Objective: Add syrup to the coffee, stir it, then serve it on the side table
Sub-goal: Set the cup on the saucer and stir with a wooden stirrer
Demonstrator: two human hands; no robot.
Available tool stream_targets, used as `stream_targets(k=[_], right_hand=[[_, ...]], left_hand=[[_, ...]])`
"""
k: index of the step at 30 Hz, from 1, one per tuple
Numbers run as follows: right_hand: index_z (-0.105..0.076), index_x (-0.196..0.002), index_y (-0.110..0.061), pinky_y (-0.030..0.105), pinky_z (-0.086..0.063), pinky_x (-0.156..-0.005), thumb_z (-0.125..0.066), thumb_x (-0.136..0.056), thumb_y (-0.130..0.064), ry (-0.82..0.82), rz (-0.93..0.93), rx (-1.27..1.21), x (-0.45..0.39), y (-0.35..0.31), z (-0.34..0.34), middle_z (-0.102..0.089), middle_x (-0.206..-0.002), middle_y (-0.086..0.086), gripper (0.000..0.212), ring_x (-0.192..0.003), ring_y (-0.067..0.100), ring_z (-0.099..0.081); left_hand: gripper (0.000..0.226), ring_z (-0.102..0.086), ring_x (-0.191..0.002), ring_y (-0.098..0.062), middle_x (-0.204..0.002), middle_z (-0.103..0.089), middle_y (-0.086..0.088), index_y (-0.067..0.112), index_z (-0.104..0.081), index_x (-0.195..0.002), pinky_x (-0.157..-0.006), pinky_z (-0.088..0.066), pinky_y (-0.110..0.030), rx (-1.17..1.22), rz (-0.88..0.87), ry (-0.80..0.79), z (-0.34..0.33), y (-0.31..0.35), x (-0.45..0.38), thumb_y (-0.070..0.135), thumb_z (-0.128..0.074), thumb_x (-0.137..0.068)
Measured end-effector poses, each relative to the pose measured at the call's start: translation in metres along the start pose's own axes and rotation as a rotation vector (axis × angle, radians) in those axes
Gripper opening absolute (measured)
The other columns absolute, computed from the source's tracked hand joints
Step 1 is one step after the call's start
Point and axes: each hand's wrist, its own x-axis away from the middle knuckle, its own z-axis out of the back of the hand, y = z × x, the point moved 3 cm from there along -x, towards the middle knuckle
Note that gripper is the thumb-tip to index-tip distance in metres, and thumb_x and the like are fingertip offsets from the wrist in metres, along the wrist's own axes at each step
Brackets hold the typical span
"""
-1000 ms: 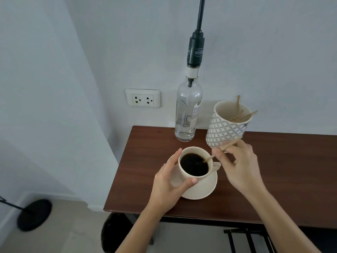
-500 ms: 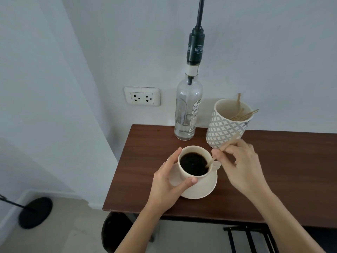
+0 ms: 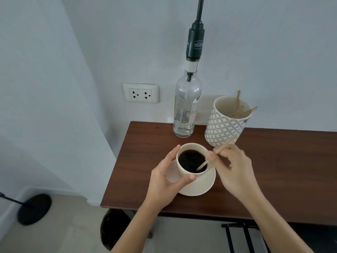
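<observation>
Mid-stir, by the look of it. Left hand (image 3: 168, 177) wrapped around coffee cup (image 3: 189, 173), thumb on the near wall, fingers behind the far rim — steadying, not lifting. Right hand (image 3: 235, 170) pinching a wooden stirrer (image 3: 218, 152) between thumb and fingertips, lower end dipped in the dark coffee (image 3: 190, 160) near the right inner wall. Cup seated on saucer (image 3: 198, 187), toward the left end of the brown table (image 3: 273, 170).

Risks, as judged:
- Coffee level high — brisk stirring likely to slop over the rim onto saucer.
- Stirrer scraping the wall could nudge the cup across the saucer if left grip slackens.
- Right wrist near the patterned holder (image 3: 223, 128) — a wide sweep could knock it.
- Syrup bottle (image 3: 186, 110) tall with pump on top, just behind; a backward elbow or hand motion could topple it.
- Saucer fairly near the table's front edge; careless pickup could tip it.
</observation>
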Motion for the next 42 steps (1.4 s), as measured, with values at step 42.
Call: stream_targets(k=[42], right_hand=[[-0.077, -0.086, -0.026, 0.051, -0.049, -0.086, -0.054, -0.087, -0.052, 0.071, -0.022, 0.024, -0.025, 0.004, -0.007, -0.066, -0.095, -0.011, 0.035, -0.093, 0.013, -0.056]], left_hand=[[0.086, -0.051, -0.136, 0.001, -0.14, -0.061, 0.021, 0.045, -0.042, -0.147, -0.114, -0.041, -0.028, -0.003, 0.013, 0.001, 0.0, -0.001, 0.001, 0.065, -0.078, -0.071]])
